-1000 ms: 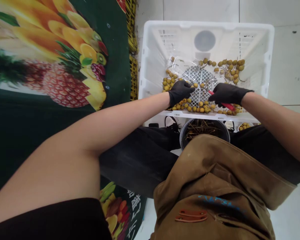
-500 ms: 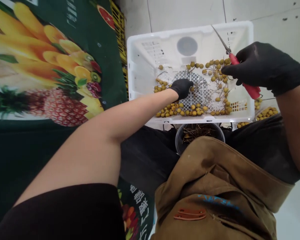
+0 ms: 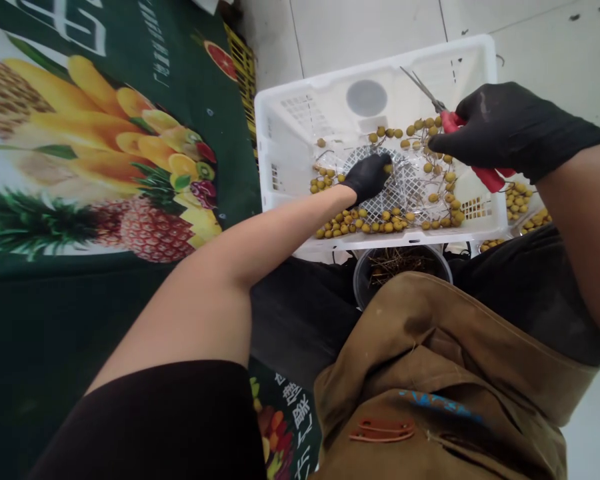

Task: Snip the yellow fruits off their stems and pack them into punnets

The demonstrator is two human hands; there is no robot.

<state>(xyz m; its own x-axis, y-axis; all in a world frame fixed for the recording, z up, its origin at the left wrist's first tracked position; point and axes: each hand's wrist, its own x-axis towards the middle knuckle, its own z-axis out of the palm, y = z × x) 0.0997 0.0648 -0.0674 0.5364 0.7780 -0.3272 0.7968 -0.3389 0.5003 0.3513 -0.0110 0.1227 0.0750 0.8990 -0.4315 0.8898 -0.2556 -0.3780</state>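
My left hand (image 3: 368, 179), in a black glove, reaches down inside a white plastic crate (image 3: 489, 80). Its fingers are closed on a small round yellow-brown longan (image 3: 388, 169) that shows at the fingertips. More longans (image 3: 343, 225), some still on thin stalks, lie along the near side and right end of the crate floor. Over the crate's right side, my right hand (image 3: 490, 130), also gloved in black, grips red-handled scissors (image 3: 453, 120). Their blades point up and to the left, a little apart.
Between my knees stands a bucket (image 3: 359, 283) with cut brown stalks in it. Clear tubs of longans (image 3: 517, 200) sit right of the crate. On the left hangs a green sheet (image 3: 190, 87) printed with fruit, with yellow crates (image 3: 243, 60) behind it.
My left hand has lifted slightly with the longan at its fingertips. My right hand has shifted left, and the scissor blades now show apart. The whole view has turned a little.
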